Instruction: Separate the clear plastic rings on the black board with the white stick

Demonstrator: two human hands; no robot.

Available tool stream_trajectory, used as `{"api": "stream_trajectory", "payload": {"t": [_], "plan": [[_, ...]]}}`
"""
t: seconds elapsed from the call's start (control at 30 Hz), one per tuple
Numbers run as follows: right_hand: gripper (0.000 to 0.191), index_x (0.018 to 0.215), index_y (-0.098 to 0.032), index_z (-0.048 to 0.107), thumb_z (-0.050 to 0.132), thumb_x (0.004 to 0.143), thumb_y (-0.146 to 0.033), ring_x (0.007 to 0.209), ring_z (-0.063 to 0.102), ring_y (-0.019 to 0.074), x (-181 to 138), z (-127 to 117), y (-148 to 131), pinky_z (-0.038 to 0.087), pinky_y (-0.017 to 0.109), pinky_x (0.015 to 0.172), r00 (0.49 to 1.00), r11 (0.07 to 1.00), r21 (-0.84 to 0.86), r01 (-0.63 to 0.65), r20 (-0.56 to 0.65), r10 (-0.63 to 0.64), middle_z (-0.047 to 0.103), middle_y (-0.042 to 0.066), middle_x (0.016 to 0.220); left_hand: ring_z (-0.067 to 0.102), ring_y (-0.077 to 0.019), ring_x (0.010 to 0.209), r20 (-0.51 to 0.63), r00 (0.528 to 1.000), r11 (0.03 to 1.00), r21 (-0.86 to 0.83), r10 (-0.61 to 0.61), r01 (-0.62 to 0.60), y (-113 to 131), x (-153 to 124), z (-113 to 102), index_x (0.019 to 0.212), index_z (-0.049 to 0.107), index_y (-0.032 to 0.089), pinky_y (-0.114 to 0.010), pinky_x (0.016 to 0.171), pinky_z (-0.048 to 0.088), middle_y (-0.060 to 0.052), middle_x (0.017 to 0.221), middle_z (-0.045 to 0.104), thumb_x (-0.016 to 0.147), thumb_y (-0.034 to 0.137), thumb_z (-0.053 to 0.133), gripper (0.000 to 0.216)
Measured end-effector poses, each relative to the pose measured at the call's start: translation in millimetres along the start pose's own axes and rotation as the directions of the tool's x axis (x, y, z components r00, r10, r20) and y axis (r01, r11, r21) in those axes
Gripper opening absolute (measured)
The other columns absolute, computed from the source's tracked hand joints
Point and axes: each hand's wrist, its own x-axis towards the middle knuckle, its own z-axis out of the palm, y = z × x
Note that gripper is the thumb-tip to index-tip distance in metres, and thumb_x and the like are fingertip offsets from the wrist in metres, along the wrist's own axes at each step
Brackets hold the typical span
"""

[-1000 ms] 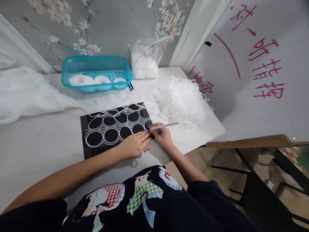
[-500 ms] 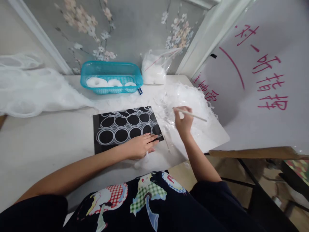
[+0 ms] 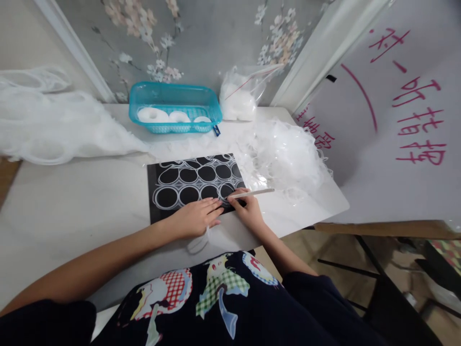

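A black mat (image 3: 158, 216) lies on the white table (image 3: 72, 206), covered by a white sheet (image 3: 194, 180) with round holes cut out of it. My left hand (image 3: 196, 217) lies flat on the mat's near right part, fingers stretched out and pressing the sheet. My right hand (image 3: 248, 211) is closed in a pinch on a thin pale stick tool (image 3: 252, 193), its tip touching the sheet at the mat's right edge. The two hands sit close together.
A teal basket (image 3: 175, 98) holding white rings stands at the back. A clear bag of white pieces (image 3: 239, 96) is beside it. A heap of white trimmings (image 3: 284, 154) lies right of the mat. White sheet material (image 3: 54, 129) is piled at the left. The table's edge (image 3: 324, 218) drops off at the right.
My right hand, which had lifted over the trimmings heap half a second ago, has come back down to the mat's right edge with the stick tool. My left hand stays pressed on the mat.
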Motion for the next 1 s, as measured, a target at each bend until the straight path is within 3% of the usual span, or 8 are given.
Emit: {"api": "stream_trajectory", "payload": {"t": [0.4, 0.53, 0.63, 0.73, 0.8, 0.87, 0.93, 1.0], "plan": [[0.021, 0.086, -0.025, 0.073, 0.053, 0.093, -0.026, 0.111, 0.060, 0.0300, -9.1, 7.4, 1.0, 0.045, 0.051, 0.099, 0.992, 0.959, -0.257, 0.118, -0.003, -0.123, 0.077, 0.006, 0.093, 0.060, -0.0269, 0.126, -0.030, 0.999, 0.999, -0.029, -0.017, 0.016, 3.5, 1.8, 5.1, 0.127, 0.062, 0.008, -0.042, 0.111, 0.043, -0.018, 0.132, 0.064, 0.104, 0.035, 0.040, 0.042], [0.022, 0.095, -0.026, 0.071, 0.053, 0.089, -0.016, 0.136, 0.046, 0.0326, -23.8, 22.1, 8.0, 0.027, 0.059, 0.115, 0.960, 0.844, -0.469, 0.259, 0.028, -0.279, 0.075, 0.006, 0.112, 0.061, -0.0270, 0.123, -0.008, 0.999, 0.998, -0.056, -0.031, 0.031, 5.8, 4.9, 0.4, 0.126, 0.062, 0.007, -0.041, 0.112, 0.042, -0.016, 0.129, 0.067, 0.103, 0.029, 0.043, 0.037], [0.026, 0.101, -0.027, 0.070, 0.056, 0.084, -0.012, 0.135, 0.048, 0.0322, -15.2, 17.9, 17.8, 0.011, 0.065, 0.119, 0.944, 0.774, -0.554, 0.305, 0.068, -0.324, 0.077, 0.004, 0.099, 0.062, -0.0276, 0.123, 0.007, 1.000, 0.999, -0.047, -0.025, 0.025, 6.2, 7.2, 0.3, 0.126, 0.062, 0.005, -0.041, 0.112, 0.042, -0.018, 0.128, 0.067, 0.103, 0.027, 0.044, 0.037], [0.024, 0.089, -0.024, 0.071, 0.053, 0.083, -0.010, 0.115, 0.062, 0.0317, 21.7, -18.1, 24.5, 0.016, 0.068, 0.114, 0.934, 0.757, -0.635, 0.154, -0.155, -0.321, 0.075, 0.004, 0.086, 0.060, -0.0262, 0.126, 0.018, 1.000, 0.999, -0.037, -0.015, 0.016, 5.1, 6.6, 2.0, 0.125, 0.063, 0.004, -0.038, 0.114, 0.039, -0.020, 0.130, 0.065, 0.102, 0.027, 0.047, 0.036], [0.021, 0.078, -0.019, 0.070, 0.051, 0.085, -0.016, 0.098, 0.066, 0.0304, 49.3, -47.8, 21.5, 0.033, 0.065, 0.106, 0.752, 0.811, -0.577, -0.098, -0.577, -0.320, 0.072, 0.008, 0.083, 0.057, -0.0243, 0.130, 0.031, 1.000, 0.999, -0.032, 0.007, -0.006, 3.9, 3.0, 0.0, 0.127, 0.063, 0.006, -0.037, 0.115, 0.037, -0.018, 0.135, 0.062, 0.103, 0.028, 0.046, 0.037], [0.022, 0.083, -0.017, 0.072, 0.052, 0.090, -0.024, 0.093, 0.066, 0.0280, 65.1, -62.8, 11.3, 0.044, 0.055, 0.097, 0.595, 0.887, -0.456, -0.075, -0.734, -0.327, 0.072, 0.011, 0.087, 0.051, -0.0237, 0.135, 0.026, 0.998, 0.998, -0.021, 0.054, -0.054, 2.3, -4.2, -5.6, 0.131, 0.061, 0.008, -0.038, 0.117, 0.035, -0.017, 0.141, 0.056, 0.103, 0.030, 0.044, 0.038], [0.021, 0.082, -0.018, 0.072, 0.056, 0.091, -0.028, 0.090, 0.067, 0.0254, 63.4, -53.1, -2.8, 0.047, 0.049, 0.096, 0.729, 0.933, -0.354, 0.069, -0.620, -0.289, 0.073, 0.008, 0.085, 0.048, -0.0244, 0.138, 0.004, 0.995, 0.995, -0.007, 0.097, -0.097, -0.1, -14.9, -12.9, 0.132, 0.060, 0.008, -0.039, 0.118, 0.034, -0.017, 0.145, 0.053, 0.104, 0.031, 0.042, 0.040], [0.020, 0.077, -0.022, 0.072, 0.058, 0.090, -0.028, 0.087, 0.067, 0.0242, 48.0, -23.7, -16.0, 0.049, 0.043, 0.091, 0.912, 0.965, -0.209, 0.161, -0.343, -0.226, 0.074, 0.005, 0.081, 0.051, -0.0253, 0.135, -0.021, 0.995, 0.995, 0.012, 0.098, -0.097, -3.7, -27.8, -19.5, 0.130, 0.061, 0.005, -0.040, 0.117, 0.035, -0.018, 0.141, 0.056, 0.106, 0.031, 0.037, 0.042]]}}
